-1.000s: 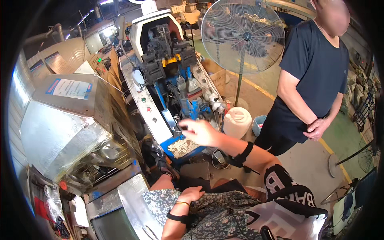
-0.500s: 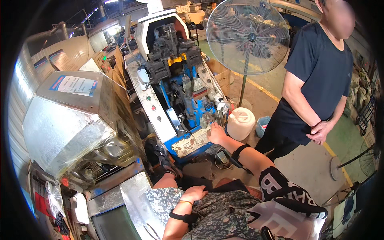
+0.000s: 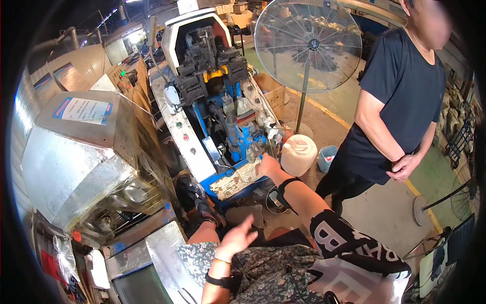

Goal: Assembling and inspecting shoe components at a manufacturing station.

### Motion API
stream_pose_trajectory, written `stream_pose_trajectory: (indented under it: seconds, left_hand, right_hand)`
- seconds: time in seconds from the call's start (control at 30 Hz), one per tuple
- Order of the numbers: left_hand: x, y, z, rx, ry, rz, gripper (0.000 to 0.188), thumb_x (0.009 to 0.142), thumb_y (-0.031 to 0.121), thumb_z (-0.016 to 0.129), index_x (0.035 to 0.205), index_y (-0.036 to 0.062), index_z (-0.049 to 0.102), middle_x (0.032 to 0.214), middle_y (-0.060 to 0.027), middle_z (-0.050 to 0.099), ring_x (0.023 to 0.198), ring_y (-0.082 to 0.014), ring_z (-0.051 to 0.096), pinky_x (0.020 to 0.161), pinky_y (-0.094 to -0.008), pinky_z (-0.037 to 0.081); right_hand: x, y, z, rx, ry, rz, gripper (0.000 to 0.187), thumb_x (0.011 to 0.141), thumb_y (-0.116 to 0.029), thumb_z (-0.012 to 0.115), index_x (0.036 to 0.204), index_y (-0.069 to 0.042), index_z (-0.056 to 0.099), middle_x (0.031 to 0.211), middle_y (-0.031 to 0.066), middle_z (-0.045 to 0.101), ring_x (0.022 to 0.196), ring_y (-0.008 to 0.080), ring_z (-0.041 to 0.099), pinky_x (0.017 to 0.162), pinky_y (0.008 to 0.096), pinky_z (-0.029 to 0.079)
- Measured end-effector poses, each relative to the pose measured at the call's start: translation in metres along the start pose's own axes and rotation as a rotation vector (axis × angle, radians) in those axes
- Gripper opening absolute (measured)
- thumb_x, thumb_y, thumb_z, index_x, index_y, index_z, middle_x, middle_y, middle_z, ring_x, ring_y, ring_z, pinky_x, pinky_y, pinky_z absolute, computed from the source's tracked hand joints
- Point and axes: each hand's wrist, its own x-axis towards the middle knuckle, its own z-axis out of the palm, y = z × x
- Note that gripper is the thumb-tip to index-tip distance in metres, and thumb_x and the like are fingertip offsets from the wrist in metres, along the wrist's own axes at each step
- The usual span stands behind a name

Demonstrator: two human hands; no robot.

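Note:
My right hand [image 3: 268,166] reaches out to the front right corner of a blue and white machine [image 3: 203,164]. Its fingers are curled at a grimy metal fitting [image 3: 256,150] there; what they grip is too small to make out. My left hand [image 3: 237,237] hovers over my lap with its fingers apart and holds nothing. Beneath the right hand lies the machine's worn, paint-chipped front ledge [image 3: 235,183]. Dark clamping blocks [image 3: 202,66] with a yellow part [image 3: 215,75] between them fill the machine's upper end.
A pale plastic jug [image 3: 298,156] and a small blue bucket [image 3: 327,158] stand right of the machine. Behind them rises a large pedestal fan [image 3: 310,48]. A person in dark clothes [image 3: 400,106] stands at the right with hands together. A metal-hooded machine [image 3: 76,157] is close at the left.
My left hand has lifted off my lap and its fingers have spread. My right hand stays at the machine's corner. The view has shifted slightly, moving the machine leftward.

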Motion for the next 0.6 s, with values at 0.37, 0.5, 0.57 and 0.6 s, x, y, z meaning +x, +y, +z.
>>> stream_pose_trajectory:
  seconds: [0.37, 0.5, 0.57, 0.6]
  left_hand:
    - [0.004, 0.13, -0.117, -0.555, 1.05, 0.303, 0.082, 0.097, 0.006, 0.059, 0.158, 0.0139, 0.004, 0.116, -0.0159, 0.065, 0.089, -0.0163, 0.066, 0.085, -0.03, 0.052]
    - [0.0, 0.088, -0.116, -0.597, 0.868, 0.037, 0.074, 0.095, 0.003, 0.061, 0.156, 0.0075, 0.018, 0.09, -0.0101, 0.07, 0.075, -0.0123, 0.066, 0.067, -0.0244, 0.054]
    - [-0.003, 0.098, -0.117, -0.698, 1.051, 0.007, 0.072, 0.094, 0.003, 0.062, 0.155, 0.0062, 0.023, 0.073, -0.005, 0.065, 0.064, -0.0086, 0.061, 0.058, -0.021, 0.049]
    - [-0.006, 0.123, -0.12, -0.685, 1.101, 0.06, 0.075, 0.093, 0.001, 0.062, 0.156, 0.0072, 0.021, 0.065, -0.0022, 0.059, 0.057, -0.007, 0.055, 0.054, -0.0196, 0.046]
  right_hand:
    - [0.007, 0.015, 0.017, -0.046, 0.167, -0.003, 0.039, 0.086, -0.023, 0.062, 0.116, 0.001, 0.053, 0.104, 0.0229, 0.068, 0.099, 0.0408, 0.066, 0.082, 0.0484, 0.053]
    - [0.008, 0.008, 0.02, -0.061, 0.155, 0.002, 0.036, 0.085, -0.02, 0.062, 0.113, 0.0, 0.053, 0.102, 0.0225, 0.069, 0.099, 0.0396, 0.067, 0.082, 0.0478, 0.054]
    - [0.006, 0.009, 0.018, -0.064, 0.152, 0.012, 0.036, 0.085, -0.021, 0.063, 0.113, 0.0, 0.053, 0.102, 0.0225, 0.069, 0.099, 0.0396, 0.067, 0.082, 0.0479, 0.054]
    - [0.007, 0.012, 0.016, -0.068, 0.147, 0.028, 0.037, 0.085, -0.021, 0.063, 0.114, 0.0, 0.053, 0.102, 0.0225, 0.069, 0.099, 0.0395, 0.067, 0.082, 0.048, 0.054]
